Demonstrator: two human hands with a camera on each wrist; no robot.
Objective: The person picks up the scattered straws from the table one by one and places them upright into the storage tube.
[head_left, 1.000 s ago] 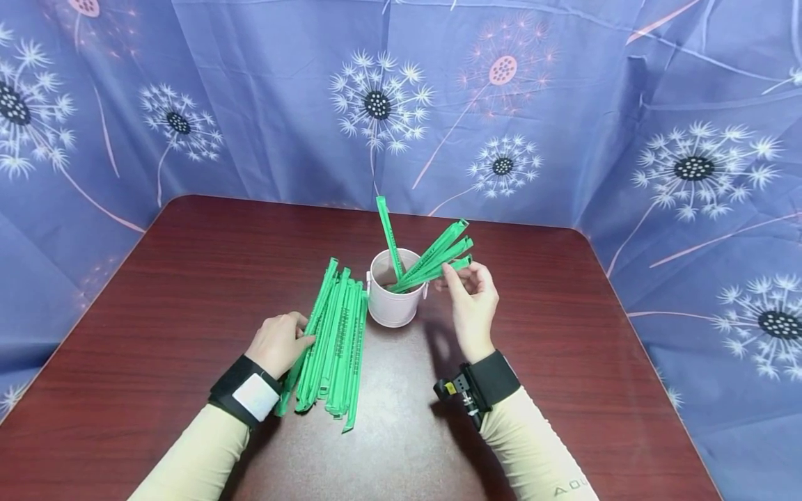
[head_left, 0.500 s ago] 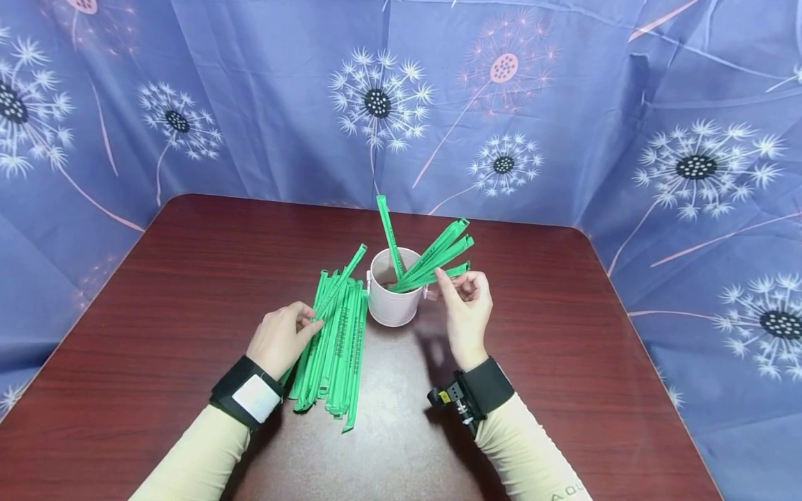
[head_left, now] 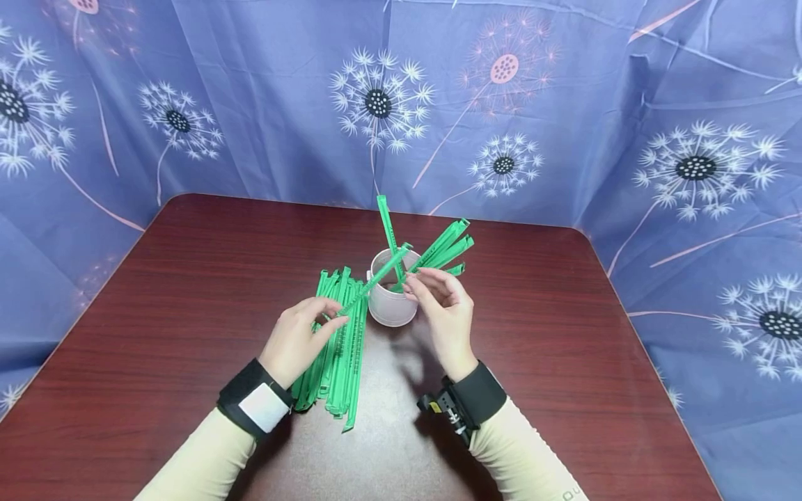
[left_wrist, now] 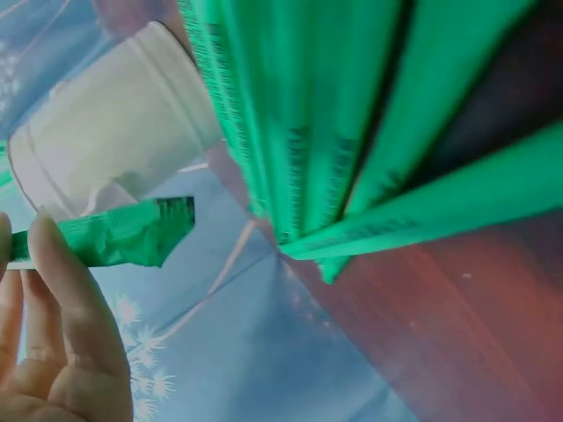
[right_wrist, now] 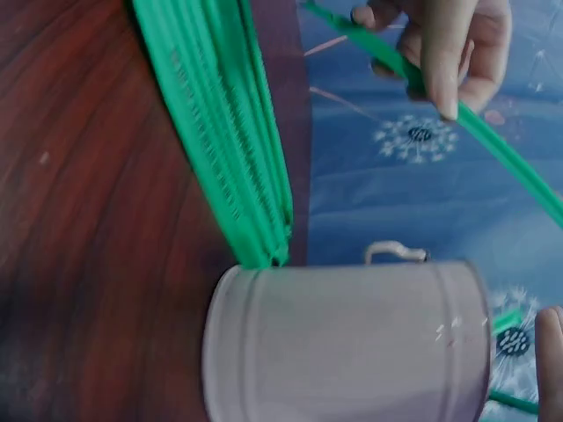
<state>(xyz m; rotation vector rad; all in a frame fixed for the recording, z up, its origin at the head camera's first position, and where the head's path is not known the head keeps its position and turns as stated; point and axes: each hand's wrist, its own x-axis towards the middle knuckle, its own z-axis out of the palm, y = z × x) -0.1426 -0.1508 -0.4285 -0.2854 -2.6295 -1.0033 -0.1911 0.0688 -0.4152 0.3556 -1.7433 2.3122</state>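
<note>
Shifted rightward since half a second ago, off the loose pile of green wrapped straws (head_left: 344, 355), with a single long, thin green straw (head_left: 376, 280) in the left hand (head_left: 299, 339); shifted leftward with the right hand (head_left: 447, 316), to the near rim of the round off-white bucket (head_left: 392, 309). Pinched between left thumb and fingers near its lower end, slanting up, far tip crossing the bucket's opening as seen from the head. On the right, fingers bent toward the thumb; impossible to tell whether grasping anything. Likely very light, fairly stiff lengthwise, easily creased, perhaps slick: best taken lightly near one end, without squeezing. Wrapped in a crinkly, flat-ended, printed sleeve, paper or film hard to say. Smooth and hard-looking on the bucket, perhaps painted metal; inside, more green straws (head_left: 447, 236), leaning out in a fan. Underneath, a glossy, dark red, wood-grained worktop (head_left: 564, 334); behind, a creased blue cloth with dandelion print (head_left: 263, 83).
</note>
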